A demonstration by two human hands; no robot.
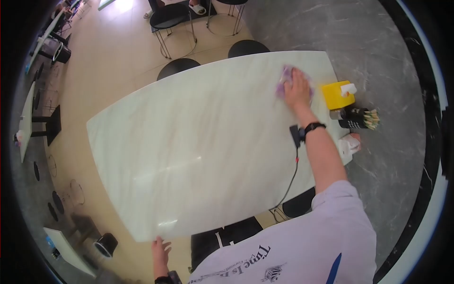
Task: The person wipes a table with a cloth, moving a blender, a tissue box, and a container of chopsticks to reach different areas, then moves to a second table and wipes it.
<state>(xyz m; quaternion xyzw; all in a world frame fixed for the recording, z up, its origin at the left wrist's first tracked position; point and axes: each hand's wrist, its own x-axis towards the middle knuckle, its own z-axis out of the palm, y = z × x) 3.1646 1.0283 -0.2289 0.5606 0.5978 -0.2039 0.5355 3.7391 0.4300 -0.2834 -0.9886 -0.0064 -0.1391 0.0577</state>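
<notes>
Near the far right corner of the pale, streaked table [198,123], my right hand [298,92] presses a purple cloth [285,76] onto the top. The cloth bunches out around the fingers and is slightly blurred. A dark band with a small black device and a cable sits on that wrist. My left hand [161,251] is at the table's near left edge, fingertips right at the rim. Its fingers are apart, with nothing in them.
Along the right edge stand a yellow tissue box [335,96], black holders with pencils [353,123] and a white tissue pack [349,145]. Black stools [178,67] are tucked at the far side. Another person's feet [197,7] show beyond them. A black bin [106,244] stands lower left.
</notes>
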